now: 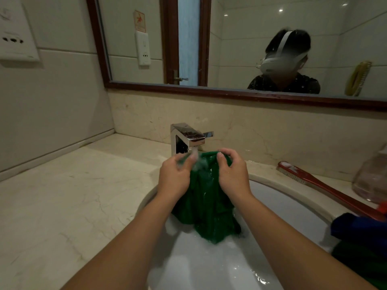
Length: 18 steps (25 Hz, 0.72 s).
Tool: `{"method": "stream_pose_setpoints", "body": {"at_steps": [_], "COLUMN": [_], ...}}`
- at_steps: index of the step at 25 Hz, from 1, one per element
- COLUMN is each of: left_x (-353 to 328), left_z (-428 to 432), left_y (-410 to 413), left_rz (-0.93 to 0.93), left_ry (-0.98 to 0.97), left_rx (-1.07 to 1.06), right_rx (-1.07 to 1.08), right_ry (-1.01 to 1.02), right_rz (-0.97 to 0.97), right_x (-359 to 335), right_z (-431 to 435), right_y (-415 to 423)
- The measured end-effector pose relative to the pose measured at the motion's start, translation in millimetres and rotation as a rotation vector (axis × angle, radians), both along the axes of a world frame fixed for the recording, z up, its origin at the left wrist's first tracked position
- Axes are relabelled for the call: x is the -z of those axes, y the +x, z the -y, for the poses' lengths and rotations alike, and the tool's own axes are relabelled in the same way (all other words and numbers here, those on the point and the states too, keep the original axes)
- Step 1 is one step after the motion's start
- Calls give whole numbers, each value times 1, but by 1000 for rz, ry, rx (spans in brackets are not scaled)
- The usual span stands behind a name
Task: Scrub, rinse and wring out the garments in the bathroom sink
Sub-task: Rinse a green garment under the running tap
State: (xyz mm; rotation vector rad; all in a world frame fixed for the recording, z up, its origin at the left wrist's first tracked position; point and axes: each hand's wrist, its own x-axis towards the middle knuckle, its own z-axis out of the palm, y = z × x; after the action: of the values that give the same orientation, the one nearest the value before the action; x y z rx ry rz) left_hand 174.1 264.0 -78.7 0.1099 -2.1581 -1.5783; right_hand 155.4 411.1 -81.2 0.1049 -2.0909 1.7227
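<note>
A wet green garment (pixel 209 208) hangs over the white sink (pixel 282 204), its lower end in foamy water. My left hand (pixel 174 174) grips its upper left edge. My right hand (pixel 232 172) grips the upper right edge. Both hold the cloth up under the chrome faucet (pixel 186 137), and water runs from the spout onto the fabric between my hands.
A red-handled scrub brush (pixel 320 185) lies on the counter right of the sink. A blue garment (pixel 356 227) and another green one (pixel 364 260) are piled at the sink's right rim. A clear jar (pixel 372 176) stands far right. The marble counter (pixel 73 195) stretches left.
</note>
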Motion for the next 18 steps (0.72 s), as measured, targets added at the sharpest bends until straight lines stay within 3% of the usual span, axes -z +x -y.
{"method": "stream_pose_setpoints", "body": {"at_steps": [5,9,14,18], "left_x": [-3,-5,-1,1], "left_z": [8,12,6,-2], "left_y": [0,2,4,6], "left_rz": [-126,-126,56,131], "left_ry": [45,60,21,48], "left_rx": [-138,-130,57,302], "right_rx": [-110,-212,-79,-154], "right_ry": [93,177,42,-27], "right_rz": [60,48,49,31], "right_x": [4,6,1,-6], "right_z": [16,22,7,11], "right_y": [3,8,3,8]}}
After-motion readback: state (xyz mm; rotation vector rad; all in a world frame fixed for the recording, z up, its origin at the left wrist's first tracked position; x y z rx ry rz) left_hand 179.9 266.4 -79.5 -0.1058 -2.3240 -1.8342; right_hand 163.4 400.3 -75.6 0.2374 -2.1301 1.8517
